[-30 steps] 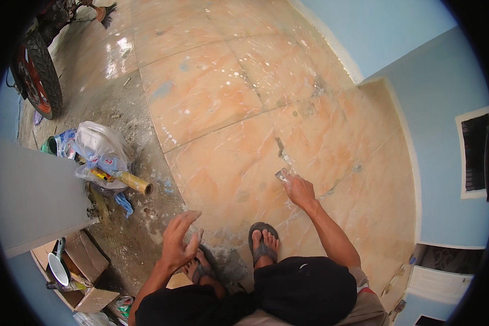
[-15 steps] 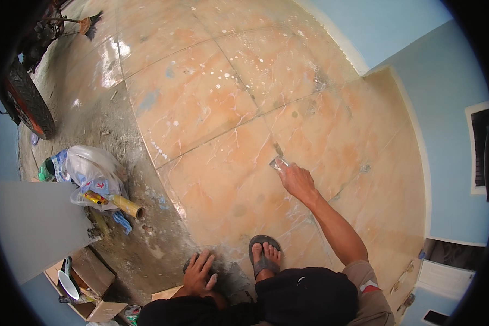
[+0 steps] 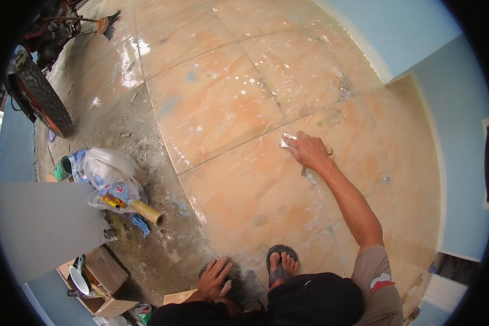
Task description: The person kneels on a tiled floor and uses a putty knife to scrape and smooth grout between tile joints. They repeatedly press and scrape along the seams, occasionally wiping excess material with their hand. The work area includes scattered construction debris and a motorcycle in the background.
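Where tools fill it, plastic bag (image 3: 111, 176)

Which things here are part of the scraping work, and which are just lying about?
In use: right hand pressing a small scraper on the tiled floor; left hand braced on the floor.
Lying about: plastic bag, cardboard box, motorcycle wheel, broom.

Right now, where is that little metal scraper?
The scraper is in the right hand, pressed to the tiled floor at a grout line, centre-right in the head view.
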Demonstrator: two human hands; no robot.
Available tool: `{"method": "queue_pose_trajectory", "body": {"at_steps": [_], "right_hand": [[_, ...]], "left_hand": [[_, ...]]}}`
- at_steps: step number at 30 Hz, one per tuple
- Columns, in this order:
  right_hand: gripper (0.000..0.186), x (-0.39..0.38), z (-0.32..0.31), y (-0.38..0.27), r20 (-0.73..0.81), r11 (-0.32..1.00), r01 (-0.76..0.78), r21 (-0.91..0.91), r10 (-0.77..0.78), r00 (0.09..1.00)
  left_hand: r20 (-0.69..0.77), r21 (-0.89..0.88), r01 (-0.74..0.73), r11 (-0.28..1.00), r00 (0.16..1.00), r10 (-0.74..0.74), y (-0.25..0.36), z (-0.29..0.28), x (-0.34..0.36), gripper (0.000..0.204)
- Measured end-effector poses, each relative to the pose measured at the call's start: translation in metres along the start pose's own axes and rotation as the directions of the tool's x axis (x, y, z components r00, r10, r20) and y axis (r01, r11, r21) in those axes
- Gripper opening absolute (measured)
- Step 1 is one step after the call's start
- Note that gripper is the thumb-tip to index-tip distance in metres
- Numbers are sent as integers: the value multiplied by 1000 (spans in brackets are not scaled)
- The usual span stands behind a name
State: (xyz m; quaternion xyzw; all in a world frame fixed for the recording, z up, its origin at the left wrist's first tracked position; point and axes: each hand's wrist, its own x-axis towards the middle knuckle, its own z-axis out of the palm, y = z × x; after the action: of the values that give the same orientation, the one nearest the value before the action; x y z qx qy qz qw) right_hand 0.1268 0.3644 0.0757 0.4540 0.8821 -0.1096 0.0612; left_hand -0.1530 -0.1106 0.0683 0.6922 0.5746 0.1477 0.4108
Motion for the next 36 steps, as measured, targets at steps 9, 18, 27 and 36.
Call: {"method": "queue_pose_trajectory", "body": {"at_steps": [9, 18, 27, 36], "right_hand": [[26, 40, -33, -4, 73, 975, 219, -40, -215, 974], [23, 64, -34, -45, 134, 937, 337, -89, -325, 936], [17, 74, -7, -98, 176, 909, 398, -123, -374, 910], [17, 66, -14, -93, 158, 912, 388, -132, -367, 917]], "left_hand": [[-28, -6, -13, 1000, 1000, 13, -8, 6, -6, 67], [-92, -12, -17, 1000, 996, 15, -9, 10, -8, 67], [-79, -10, -47, 999, 996, 46, -12, 13, -5, 68], [-106, -37, -78, 996, 992, 74, -13, 18, -2, 68]]}}
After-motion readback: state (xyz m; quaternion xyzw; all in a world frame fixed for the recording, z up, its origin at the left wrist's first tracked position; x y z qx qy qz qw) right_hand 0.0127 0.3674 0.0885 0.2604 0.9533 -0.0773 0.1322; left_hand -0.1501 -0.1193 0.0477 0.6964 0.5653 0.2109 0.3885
